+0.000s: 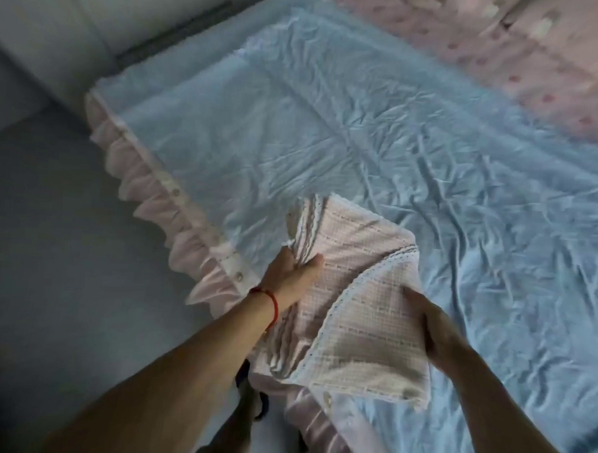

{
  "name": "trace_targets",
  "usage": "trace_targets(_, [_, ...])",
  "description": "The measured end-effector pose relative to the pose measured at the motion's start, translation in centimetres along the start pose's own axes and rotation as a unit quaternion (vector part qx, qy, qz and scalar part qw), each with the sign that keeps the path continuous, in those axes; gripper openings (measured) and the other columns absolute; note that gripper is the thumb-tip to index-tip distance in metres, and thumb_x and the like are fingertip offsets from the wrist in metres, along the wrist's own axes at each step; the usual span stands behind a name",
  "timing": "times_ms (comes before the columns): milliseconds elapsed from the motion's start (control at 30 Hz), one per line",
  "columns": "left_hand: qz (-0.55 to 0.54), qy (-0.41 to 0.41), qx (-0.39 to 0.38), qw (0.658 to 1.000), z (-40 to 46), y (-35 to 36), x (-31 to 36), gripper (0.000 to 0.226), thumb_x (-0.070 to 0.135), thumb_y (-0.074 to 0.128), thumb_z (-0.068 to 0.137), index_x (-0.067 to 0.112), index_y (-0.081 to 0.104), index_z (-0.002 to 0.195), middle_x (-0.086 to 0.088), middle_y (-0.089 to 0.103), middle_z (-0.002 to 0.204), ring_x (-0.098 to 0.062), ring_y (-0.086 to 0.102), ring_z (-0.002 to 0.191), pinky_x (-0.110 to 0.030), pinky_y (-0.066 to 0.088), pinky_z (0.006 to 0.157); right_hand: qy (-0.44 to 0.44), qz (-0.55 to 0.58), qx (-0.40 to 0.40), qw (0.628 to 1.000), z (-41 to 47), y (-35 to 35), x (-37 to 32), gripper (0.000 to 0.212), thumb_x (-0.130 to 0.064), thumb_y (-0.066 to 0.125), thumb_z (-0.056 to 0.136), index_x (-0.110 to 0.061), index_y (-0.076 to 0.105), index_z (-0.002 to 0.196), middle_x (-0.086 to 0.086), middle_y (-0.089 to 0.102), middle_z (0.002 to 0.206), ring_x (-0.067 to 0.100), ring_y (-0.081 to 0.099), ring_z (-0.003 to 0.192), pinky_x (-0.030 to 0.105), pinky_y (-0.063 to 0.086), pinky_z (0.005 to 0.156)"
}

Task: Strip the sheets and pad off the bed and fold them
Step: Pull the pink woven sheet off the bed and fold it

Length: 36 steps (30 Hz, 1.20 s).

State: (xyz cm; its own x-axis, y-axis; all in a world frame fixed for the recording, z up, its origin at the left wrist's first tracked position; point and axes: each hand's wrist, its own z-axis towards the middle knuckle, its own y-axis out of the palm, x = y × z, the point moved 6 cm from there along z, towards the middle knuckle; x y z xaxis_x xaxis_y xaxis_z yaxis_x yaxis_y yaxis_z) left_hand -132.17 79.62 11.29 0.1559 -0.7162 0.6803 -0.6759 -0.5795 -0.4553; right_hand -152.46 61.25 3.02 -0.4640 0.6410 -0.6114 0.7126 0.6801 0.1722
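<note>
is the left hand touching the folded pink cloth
Touching. The head view shows the left hand gripping the folded cloth's left edge, thumb on top.

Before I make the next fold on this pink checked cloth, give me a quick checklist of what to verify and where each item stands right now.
1. Left hand grips the pink checked cloth at its left edge, thumb on top: ok.
2. Right hand holds the cloth's right edge: ok.
3. Lace-trimmed flap lies square with the layers beneath: not ok, it runs diagonally.
4. Stacked layers on the left side line up: not ok, they fan out.
5. Blue sheet underneath is smooth as a folding surface: not ok, wrinkled.
6. Cloth's near end sits fully on the bed: cannot tell, it reaches the ruffled skirt edge.
</note>
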Motion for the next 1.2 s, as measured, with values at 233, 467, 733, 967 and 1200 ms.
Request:
trace_targets(233, [-0.328,-0.100,0.144,0.928,-19.7,-16.0,-21.2,0.039,0.050,0.079,0.081,0.025,0.071,0.110,0.001,0.076,0.107,-0.025,0.072,0.103,-0.046,0.055,0.097,0.014,-0.204,-0.224,0.953,-11.3,21.4,4.7,0.050,-0.025,0.069,0.089,-0.013,0.053,0.135,0.017,0.069,0.126,0.037,0.069,0.111,0.050,0.060,0.087])
trace_targets(467, [-0.526,-0.171,0.294,0.779,-38.7,-20.5,-41.8,0.075,0.065,0.081,0.072,0.036,0.053,0.136,-0.002,0.064,0.133,-0.026,0.066,0.116,-0.052,0.054,0.097,-0.022,-0.456,-0.396,0.797,-20.6,44.1,16.0,0.061,-0.034,0.086,0.078,-0.020,0.058,0.130,0.012,0.073,0.119,0.036,0.073,0.103,0.055,0.060,0.082])
trace_targets(733, [-0.734,-0.176,0.351,0.555,-53.8,-15.5,-59.1,0.084,0.018,0.089,0.072,0.019,0.042,0.142,-0.014,0.066,0.130,-0.036,0.068,0.113,-0.058,0.053,0.097,-0.037,-0.622,-0.504,0.599,-31.5,59.7,37.7,0.092,-0.071,0.084,0.056,-0.026,0.057,0.131,0.000,0.069,0.124,0.024,0.071,0.107,0.048,0.058,0.091])
trace_targets(967, [-0.802,-0.217,0.402,0.385,-57.8,-7.2,-64.5,0.072,0.017,0.085,0.077,0.017,0.047,0.137,-0.011,0.070,0.124,-0.033,0.070,0.108,-0.056,0.057,0.092,0.020,-0.739,-0.529,0.416,-33.2,63.4,52.1,0.062,-0.051,0.076,0.081,-0.035,0.055,0.138,-0.005,0.067,0.128,0.022,0.067,0.113,0.052,0.052,0.102])
trace_targets(1200, [-0.813,-0.280,0.427,0.281,-55.6,-3.5,-67.2,0.076,0.018,0.086,0.074,0.030,0.044,0.136,-0.002,0.066,0.128,-0.030,0.066,0.112,-0.052,0.058,0.082,0.129,-0.805,-0.487,0.312,-26.6,64.2,62.3,0.065,-0.045,0.082,0.077,-0.035,0.056,0.135,-0.005,0.069,0.124,0.026,0.067,0.112,0.054,0.050,0.103])
